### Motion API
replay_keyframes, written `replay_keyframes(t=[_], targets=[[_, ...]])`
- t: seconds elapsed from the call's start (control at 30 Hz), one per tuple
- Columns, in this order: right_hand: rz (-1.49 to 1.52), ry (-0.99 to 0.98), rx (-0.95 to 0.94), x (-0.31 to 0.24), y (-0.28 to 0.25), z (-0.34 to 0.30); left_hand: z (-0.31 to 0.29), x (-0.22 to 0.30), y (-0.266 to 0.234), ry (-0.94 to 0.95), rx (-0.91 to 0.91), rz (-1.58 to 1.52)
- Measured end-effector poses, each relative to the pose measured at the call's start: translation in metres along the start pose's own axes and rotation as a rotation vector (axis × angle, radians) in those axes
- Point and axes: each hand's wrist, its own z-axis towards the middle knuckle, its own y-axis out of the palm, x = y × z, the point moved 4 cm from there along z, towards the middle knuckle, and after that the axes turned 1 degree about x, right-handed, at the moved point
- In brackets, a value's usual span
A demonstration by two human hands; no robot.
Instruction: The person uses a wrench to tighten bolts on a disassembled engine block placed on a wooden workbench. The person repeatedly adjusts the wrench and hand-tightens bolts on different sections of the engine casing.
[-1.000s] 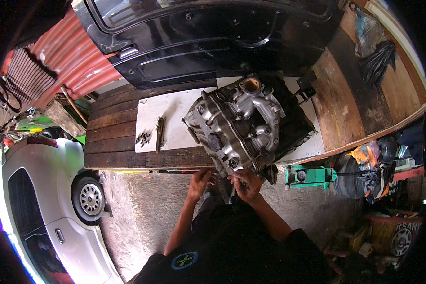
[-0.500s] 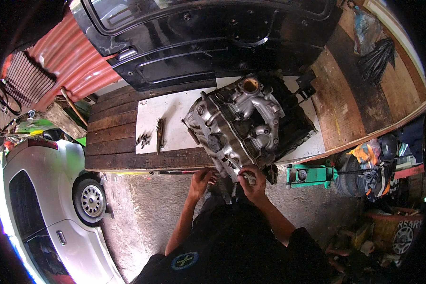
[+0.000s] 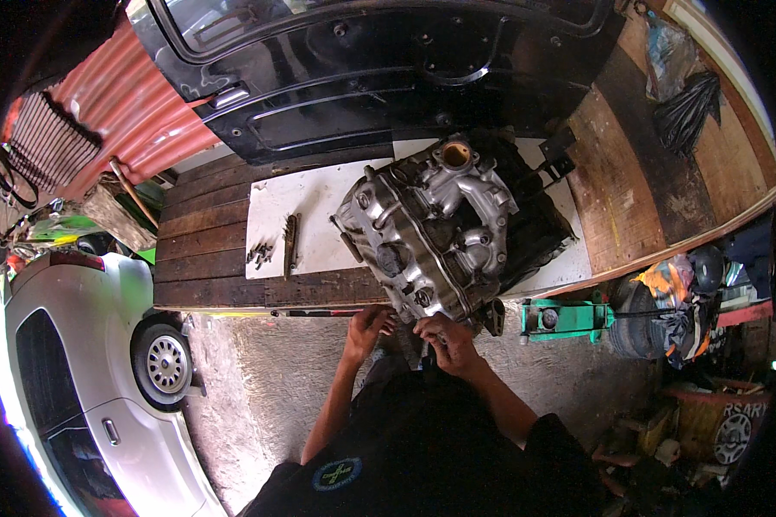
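A grey metal engine cylinder head (image 3: 440, 284) with a curved intake manifold (image 3: 483, 194) lies tilted on the bench. At its near edge, my right hand (image 3: 451, 345) is closed, its fingers curled in; what they hold is hidden. Just left of it, beside the bench's front edge, my left hand (image 3: 369, 333) has its fingers bent together toward the thumb. Anything between them is too small to make out. A round dark opening (image 3: 422, 297) shows in the metal just above my right hand.
Left of the engine part, a long rusty metal piece (image 3: 291, 246) and several small bolts (image 3: 259, 253) lie on a white sheet (image 3: 319, 194). A black vehicle panel (image 3: 345, 95) stands behind the bench. A green floor jack (image 3: 569, 320) sits at right, a silver car (image 3: 86, 345) at left.
My right hand has moved slightly left and down, turning inward. The spanner-like tool that showed in it is out of sight. My left hand has hardly moved.
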Motion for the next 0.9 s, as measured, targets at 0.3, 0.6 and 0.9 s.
replay_keyframes(t=[0.3, 0.6, 0.9], targets=[[-0.157, -0.145, -0.019, 0.002, 0.003, -0.007, 0.000, -0.004, -0.002, 0.008, 0.014, 0.012], [-0.190, -0.180, 0.078, 0.007, 0.005, -0.017, -0.001, -0.001, -0.004, 0.012, 0.025, 0.019], [-0.242, -0.390, 0.149, 0.022, 0.007, -0.014, -0.001, 0.000, -0.010, 0.030, 0.020, -0.003]])
